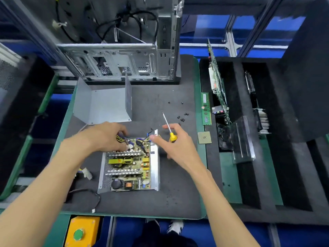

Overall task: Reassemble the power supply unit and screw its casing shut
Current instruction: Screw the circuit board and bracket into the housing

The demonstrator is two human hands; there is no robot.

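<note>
An open silver metal power supply tray with its green circuit board (130, 166) lies on the dark mat. At its far end, the left hand (105, 136) grips the cable bundle; the right hand (173, 139), at its far right corner, holds a yellow-handled screwdriver (168, 128).

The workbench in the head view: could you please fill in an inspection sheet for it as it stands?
Surface: dark mat on a green-edged bench.
Job's things: power supply base lies open, circuit board exposed; grey cover lies apart behind it, not fitted; loose black screws on the mat to the right.
Clutter: RAM stick and CPU chip at the mat's right edge; boards in the foam tray.
Hands: left hand grips the wire bundle at the unit's far end; right hand holds the yellow screwdriver, forefinger on the casing edge.
Cables: black lead trails at front left.
Surroundings: empty computer case behind; yellow button box below.
</note>
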